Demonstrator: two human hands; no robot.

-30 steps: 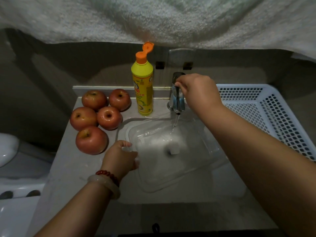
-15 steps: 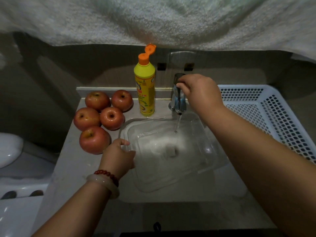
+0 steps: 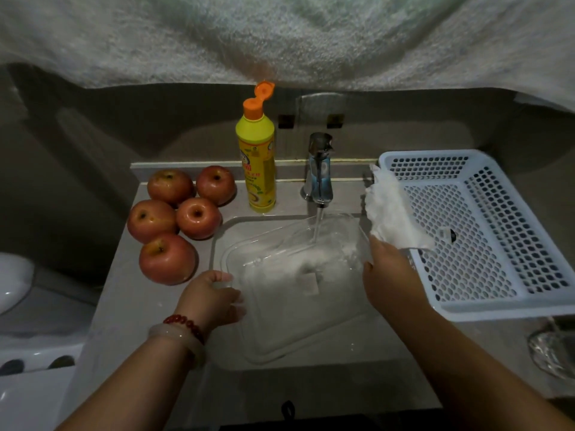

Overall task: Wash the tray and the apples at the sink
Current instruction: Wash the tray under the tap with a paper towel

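A clear plastic tray [image 3: 298, 306] lies in the sink [image 3: 311, 371] under the chrome tap [image 3: 319, 169], and water runs from the tap onto it. My left hand [image 3: 211, 298] grips the tray's left rim. At the tray's right edge, my right hand [image 3: 389, 275] holds the near end of a white cloth [image 3: 390, 209]; its fingertips are hidden under the cloth. The cloth lies along the left rim of the white basket [image 3: 497, 309]. Several red apples [image 3: 168, 259] sit on the counter left of the sink, untouched.
A yellow dish soap bottle [image 3: 256, 169] with its orange cap flipped open stands behind the sink, left of the tap. A clear glass object [image 3: 550, 353] sits at the right edge, below the basket. A white fixture [image 3: 12, 281] is at the far left.
My right hand has left the tap handle and come down to the tray's right edge, where it now holds the white cloth. The stream of water is stronger. My left hand stays on the tray.
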